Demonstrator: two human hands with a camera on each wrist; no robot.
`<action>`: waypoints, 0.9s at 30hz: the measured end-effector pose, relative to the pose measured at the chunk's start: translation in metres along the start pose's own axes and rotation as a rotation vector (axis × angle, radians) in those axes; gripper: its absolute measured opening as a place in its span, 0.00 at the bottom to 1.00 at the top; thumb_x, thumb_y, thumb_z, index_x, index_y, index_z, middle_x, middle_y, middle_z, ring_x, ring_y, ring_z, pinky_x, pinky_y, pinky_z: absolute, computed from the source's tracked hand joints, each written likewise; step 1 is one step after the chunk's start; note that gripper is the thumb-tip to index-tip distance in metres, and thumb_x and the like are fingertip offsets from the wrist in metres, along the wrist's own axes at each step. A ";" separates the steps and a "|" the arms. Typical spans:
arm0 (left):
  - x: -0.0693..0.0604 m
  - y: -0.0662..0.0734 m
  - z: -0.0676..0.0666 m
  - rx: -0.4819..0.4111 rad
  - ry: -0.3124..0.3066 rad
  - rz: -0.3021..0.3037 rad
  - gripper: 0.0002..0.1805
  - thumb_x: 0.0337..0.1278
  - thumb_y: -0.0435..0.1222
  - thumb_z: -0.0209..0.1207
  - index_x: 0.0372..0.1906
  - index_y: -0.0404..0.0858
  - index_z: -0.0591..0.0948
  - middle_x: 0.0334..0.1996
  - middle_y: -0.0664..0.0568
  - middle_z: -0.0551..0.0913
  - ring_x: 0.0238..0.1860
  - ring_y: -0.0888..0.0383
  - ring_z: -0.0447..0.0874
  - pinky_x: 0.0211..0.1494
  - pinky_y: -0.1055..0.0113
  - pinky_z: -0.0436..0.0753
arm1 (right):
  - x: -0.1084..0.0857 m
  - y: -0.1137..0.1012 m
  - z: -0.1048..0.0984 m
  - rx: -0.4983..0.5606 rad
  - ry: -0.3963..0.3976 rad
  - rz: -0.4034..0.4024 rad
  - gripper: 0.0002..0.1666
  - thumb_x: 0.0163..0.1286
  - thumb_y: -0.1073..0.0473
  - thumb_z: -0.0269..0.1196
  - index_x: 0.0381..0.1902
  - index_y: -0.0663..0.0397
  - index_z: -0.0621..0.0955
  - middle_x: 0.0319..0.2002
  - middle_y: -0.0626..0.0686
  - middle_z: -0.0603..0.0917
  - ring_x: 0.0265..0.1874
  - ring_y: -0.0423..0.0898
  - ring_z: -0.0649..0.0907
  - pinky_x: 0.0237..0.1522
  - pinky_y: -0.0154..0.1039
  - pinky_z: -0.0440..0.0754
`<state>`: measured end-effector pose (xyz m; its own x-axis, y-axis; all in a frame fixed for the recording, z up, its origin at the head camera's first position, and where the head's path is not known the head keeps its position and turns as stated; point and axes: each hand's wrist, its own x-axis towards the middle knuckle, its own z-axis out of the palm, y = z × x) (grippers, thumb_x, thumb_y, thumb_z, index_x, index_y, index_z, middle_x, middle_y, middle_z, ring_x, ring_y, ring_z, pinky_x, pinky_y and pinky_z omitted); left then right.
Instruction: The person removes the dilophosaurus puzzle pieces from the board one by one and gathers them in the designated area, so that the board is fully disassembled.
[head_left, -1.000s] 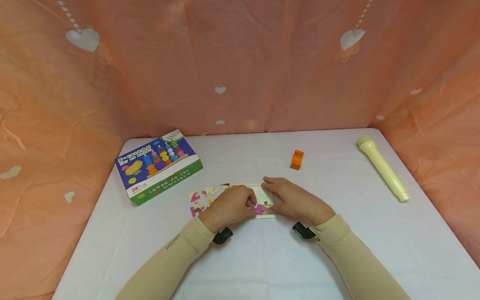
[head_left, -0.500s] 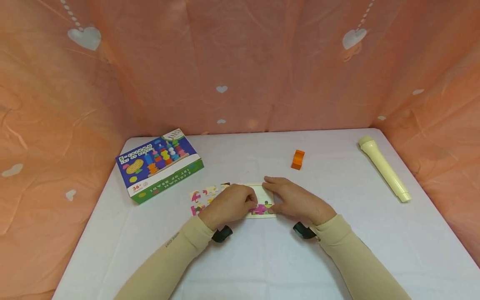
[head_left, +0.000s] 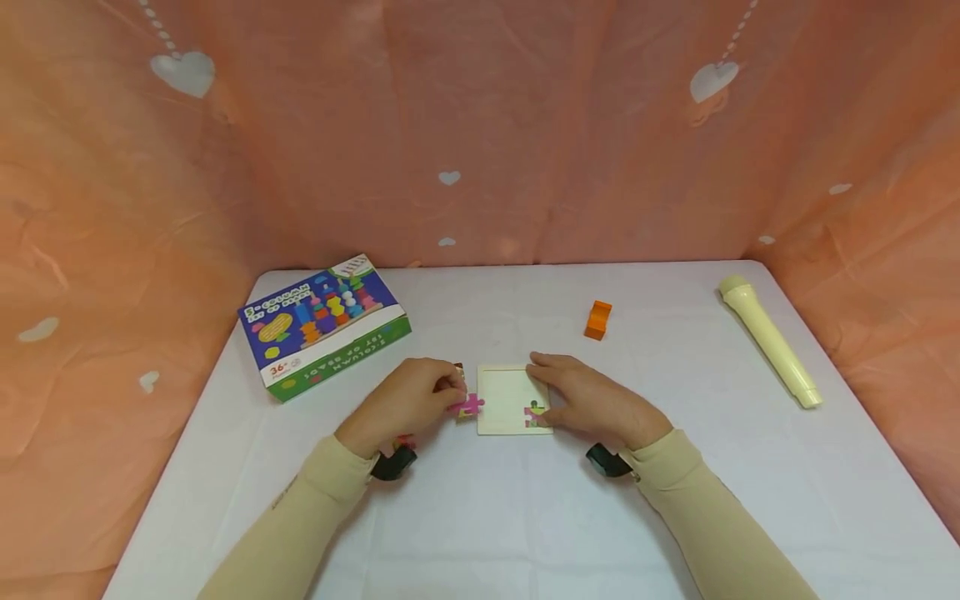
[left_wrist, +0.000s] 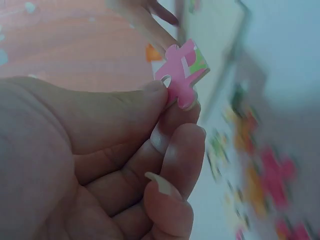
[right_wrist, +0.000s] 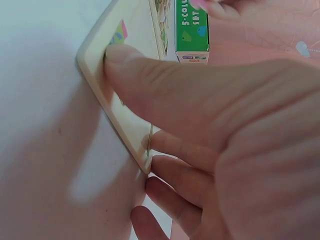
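My left hand (head_left: 408, 404) pinches a pink jigsaw piece (left_wrist: 180, 72) between thumb and fingertips, just left of the puzzle board (head_left: 500, 400). Pale and square, the board has a raised rim and lies flat on the table. One corner piece (head_left: 533, 412), green and pink, sits in it at the near right. My right hand (head_left: 596, 404) rests along the board's right side: the thumb presses by that corner piece, while relaxed fingers touch the edge. Loose jigsaw pieces (left_wrist: 272, 177), blurred in the left wrist view, lie on the table under my left hand, which mostly hides them in the head view.
A bead-set box (head_left: 326, 325) stands at the back left of the white table (head_left: 480, 517). Behind the board is a small orange block (head_left: 597, 320). A cream microphone-shaped stick (head_left: 770, 342) lies at the far right. Orange cloth (head_left: 495, 125) hangs around the table.
My left hand has drawn back leftward from over the board, holding the pink piece. Pink that showed beside the corner piece is gone from the board. My right hand stays in place.
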<state>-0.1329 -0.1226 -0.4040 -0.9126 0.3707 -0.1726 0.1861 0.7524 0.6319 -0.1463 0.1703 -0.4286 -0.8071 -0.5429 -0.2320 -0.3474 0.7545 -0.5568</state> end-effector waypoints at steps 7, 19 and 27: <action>-0.022 -0.023 -0.005 -0.013 -0.031 -0.097 0.04 0.74 0.40 0.68 0.40 0.46 0.88 0.30 0.54 0.83 0.30 0.57 0.78 0.34 0.66 0.77 | -0.001 0.000 0.000 -0.003 0.008 0.004 0.47 0.71 0.54 0.75 0.81 0.59 0.69 0.86 0.56 0.62 0.85 0.59 0.63 0.81 0.57 0.68; -0.031 -0.028 -0.002 0.005 0.008 -0.064 0.04 0.73 0.39 0.69 0.39 0.44 0.89 0.29 0.57 0.83 0.33 0.58 0.78 0.40 0.64 0.80 | -0.001 0.005 -0.002 -0.040 0.012 -0.020 0.48 0.70 0.53 0.75 0.81 0.61 0.69 0.85 0.58 0.63 0.84 0.62 0.64 0.81 0.59 0.68; -0.015 -0.002 -0.003 0.036 0.072 0.002 0.03 0.72 0.38 0.69 0.40 0.44 0.89 0.32 0.57 0.85 0.33 0.59 0.79 0.38 0.65 0.81 | 0.000 0.004 0.000 -0.029 0.007 -0.046 0.47 0.70 0.53 0.75 0.81 0.60 0.70 0.85 0.58 0.63 0.84 0.61 0.64 0.80 0.59 0.68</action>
<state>-0.1204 -0.1312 -0.4006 -0.9356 0.3335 -0.1158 0.2000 0.7710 0.6046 -0.1481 0.1735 -0.4310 -0.7934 -0.5745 -0.2010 -0.3976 0.7393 -0.5435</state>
